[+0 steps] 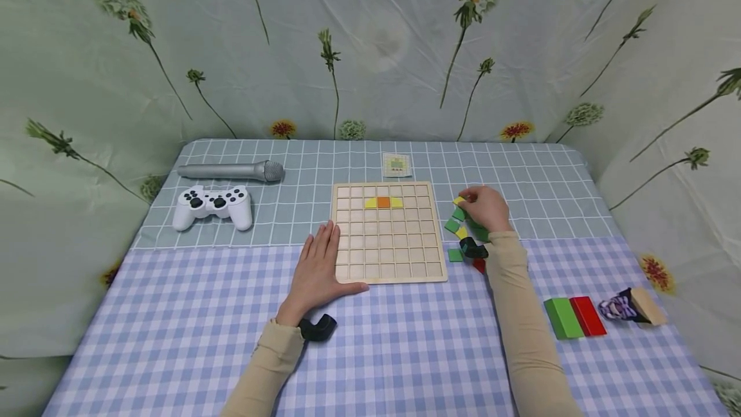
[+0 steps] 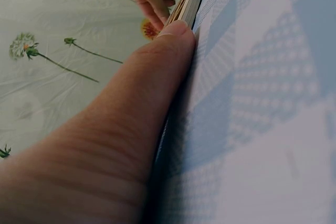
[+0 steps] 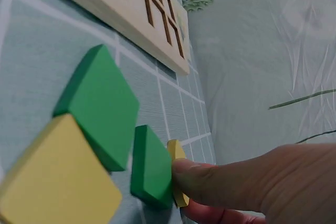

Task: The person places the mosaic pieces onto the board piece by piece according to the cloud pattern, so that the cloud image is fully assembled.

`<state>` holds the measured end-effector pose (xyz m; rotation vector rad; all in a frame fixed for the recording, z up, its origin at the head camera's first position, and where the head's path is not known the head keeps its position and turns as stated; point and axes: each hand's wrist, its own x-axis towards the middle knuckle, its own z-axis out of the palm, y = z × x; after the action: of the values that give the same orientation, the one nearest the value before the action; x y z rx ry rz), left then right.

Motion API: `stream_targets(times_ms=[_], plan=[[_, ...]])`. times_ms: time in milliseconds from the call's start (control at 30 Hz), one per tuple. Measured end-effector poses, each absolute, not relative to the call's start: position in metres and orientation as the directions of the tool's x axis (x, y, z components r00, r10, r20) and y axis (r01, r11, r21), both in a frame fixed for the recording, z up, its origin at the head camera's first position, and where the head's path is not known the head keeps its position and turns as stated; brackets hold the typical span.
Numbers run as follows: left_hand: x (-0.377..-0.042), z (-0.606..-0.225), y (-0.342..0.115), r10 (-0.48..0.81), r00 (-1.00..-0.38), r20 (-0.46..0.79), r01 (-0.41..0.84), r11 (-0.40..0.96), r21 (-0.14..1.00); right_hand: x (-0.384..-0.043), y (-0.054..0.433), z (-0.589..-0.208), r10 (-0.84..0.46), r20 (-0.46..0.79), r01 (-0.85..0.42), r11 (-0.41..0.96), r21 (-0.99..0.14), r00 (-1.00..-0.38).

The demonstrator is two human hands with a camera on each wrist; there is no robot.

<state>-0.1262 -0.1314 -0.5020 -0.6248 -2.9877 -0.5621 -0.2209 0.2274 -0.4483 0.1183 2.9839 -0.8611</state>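
A wooden grid board lies mid-table. In one of its upper rows an orange square tile sits between two yellow tiles with slanted or curved outer sides. My left hand rests with fingers spread along the board's left edge, its thumb against the near edge. To the right of the board, my right hand pinches a small yellow tile between thumb and finger. Beside that tile are green tiles and another yellow tile. A red tile lies partly hidden under the right wrist.
A small pattern card lies behind the board. At the left are a silver microphone and a white game controller. Green and red blocks lie at the right, near a purple-and-black figure with a tan part.
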Motion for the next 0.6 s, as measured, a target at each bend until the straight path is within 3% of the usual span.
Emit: stream_targets(times_ms=[367, 600], plan=[[-0.125, -0.502, -0.131, 0.38, -0.917, 0.117, 0.396, 0.847, 0.354, -0.221, 0.229, -0.454, 0.102, -0.004, 0.076, 0.717, -0.693, -0.995], [-0.125, -0.501, -0.131, 0.378, -0.918, 0.121, 0.396, 0.848, 0.352, -0.218, 0.207, -0.451, 0.003, 0.124, -0.095, 0.626, -0.774, -0.992]])
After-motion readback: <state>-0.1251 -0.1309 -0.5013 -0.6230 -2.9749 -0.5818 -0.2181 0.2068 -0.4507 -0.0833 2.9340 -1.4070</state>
